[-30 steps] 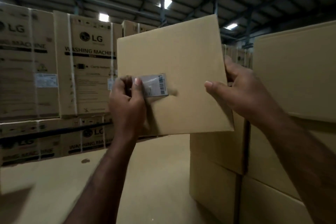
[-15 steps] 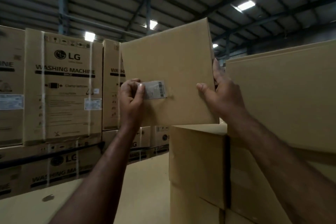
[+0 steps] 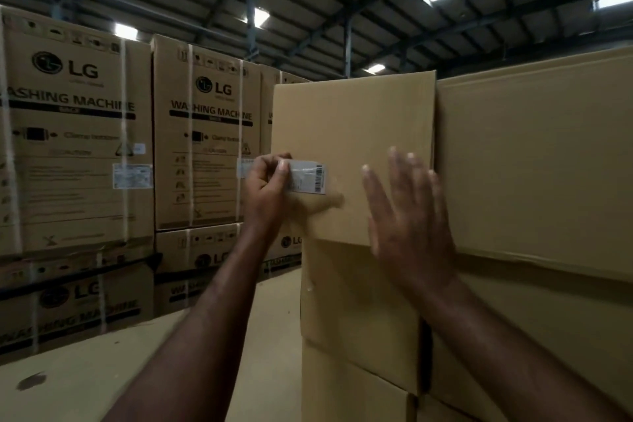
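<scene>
A plain brown cardboard box (image 3: 352, 134) sits on top of a stack of similar boxes, its front face toward me. My left hand (image 3: 265, 188) grips the box's left edge, and its thumb pins a small white barcode label (image 3: 308, 177) against the front face. My right hand (image 3: 407, 216) is spread flat with straight fingers against the lower right of the box's front face.
Plain cardboard boxes (image 3: 534, 164) are stacked to the right and below (image 3: 359, 312). Tall printed washing machine cartons (image 3: 205, 137) stand in stacked rows at the left and behind. A tan floor (image 3: 102, 370) lies at the lower left. The warehouse roof has lit ceiling lamps.
The box came down from mid-air onto the stack, flush beside the right box. My right hand let go of its right edge and now lies flat on the front face.
</scene>
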Tool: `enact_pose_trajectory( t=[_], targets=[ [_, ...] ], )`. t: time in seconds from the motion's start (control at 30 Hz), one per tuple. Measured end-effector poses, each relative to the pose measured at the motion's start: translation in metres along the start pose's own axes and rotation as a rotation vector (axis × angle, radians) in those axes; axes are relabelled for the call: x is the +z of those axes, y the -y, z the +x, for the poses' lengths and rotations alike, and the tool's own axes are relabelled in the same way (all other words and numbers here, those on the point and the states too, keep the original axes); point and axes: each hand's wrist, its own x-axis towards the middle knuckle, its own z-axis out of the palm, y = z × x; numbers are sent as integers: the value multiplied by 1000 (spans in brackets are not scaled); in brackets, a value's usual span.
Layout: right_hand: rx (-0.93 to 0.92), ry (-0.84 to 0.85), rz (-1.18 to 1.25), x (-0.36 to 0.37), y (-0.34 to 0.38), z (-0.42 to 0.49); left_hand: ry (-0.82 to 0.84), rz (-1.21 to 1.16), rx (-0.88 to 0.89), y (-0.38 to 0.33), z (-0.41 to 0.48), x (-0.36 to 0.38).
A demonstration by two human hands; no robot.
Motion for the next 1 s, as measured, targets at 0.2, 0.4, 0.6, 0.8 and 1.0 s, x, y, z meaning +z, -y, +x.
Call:
enact_pose_trajectory(
  t=[0.2, 0.4, 0.6, 0.8, 1.0],
  targets=[
    [-183, 384, -52, 30, 18, -32, 27, -37, -95, 12, 2, 5],
    [-134, 532, -137, 43, 1, -36, 216, -33, -308, 24, -19, 17],
    [-164, 540, -118, 46, -12, -37, 272, -39, -411, 31, -38, 37],
    [-190, 690, -21, 34, -21, -26, 329, 97, -458, 30, -45, 41],
    [287, 648, 478, -4, -28, -28, 337, 74, -453, 23, -61, 34]
  ],
)
